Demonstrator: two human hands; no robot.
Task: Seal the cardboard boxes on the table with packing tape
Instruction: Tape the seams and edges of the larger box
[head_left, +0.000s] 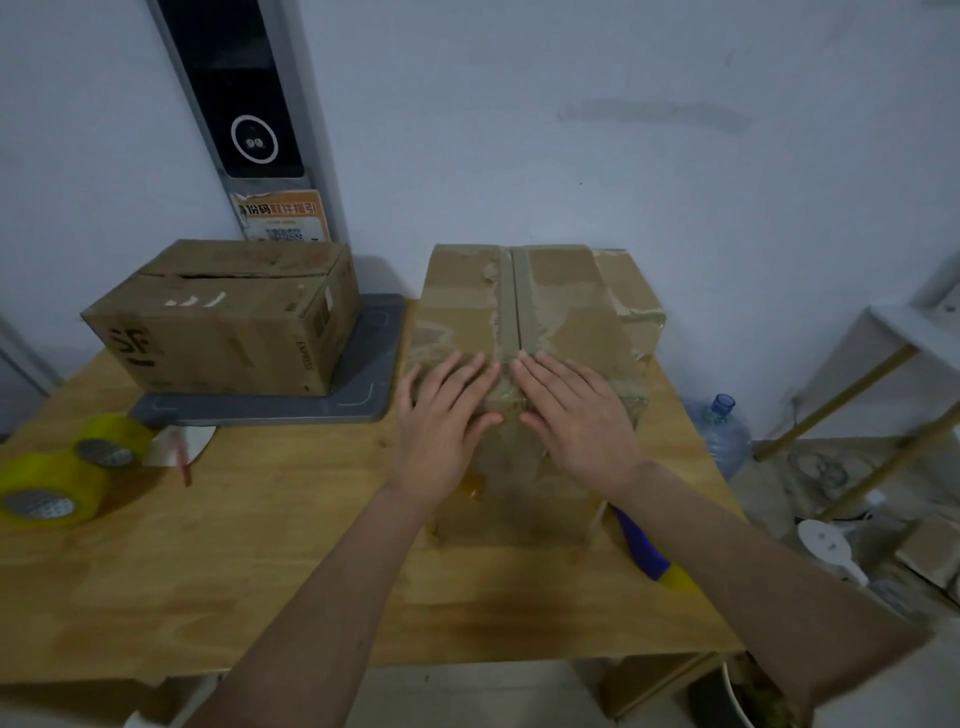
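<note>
Both hands are laid flat, fingers straight and close together, on the near end of the top of the box (540, 312) at the middle of the counter (260, 545): the left hand (447, 415) on the left flap, the right hand (576, 415) on the right flap, with the centre seam between them. Nothing is gripped by either; the flaps are only pressed down. Old tape residue and torn paper are seen along the seam, and whether a fresh strip already lies there cannot be told from this view.

A second box (223, 317), its top flaps loosely closed, is set on a grey tray (363, 364) at the far left. Two rolls of yellow tape (62, 478) are placed near the left edge, well apart from the hands.

Several risks are judged likely. The flaps may spring up once pressure is released, since no tape is held. Fresh tape may bond poorly over the ragged old residue. A blue and yellow tool (649, 561), possibly a cutter, is partly hidden under the right forearm and could be knocked off the edge.

The counter is of pale wood with visible grain. Behind it a pale wall and a tall grey device (244, 114) are seen; a water bottle (724, 431) and a wooden-framed rack (883, 364) stand at the right.
</note>
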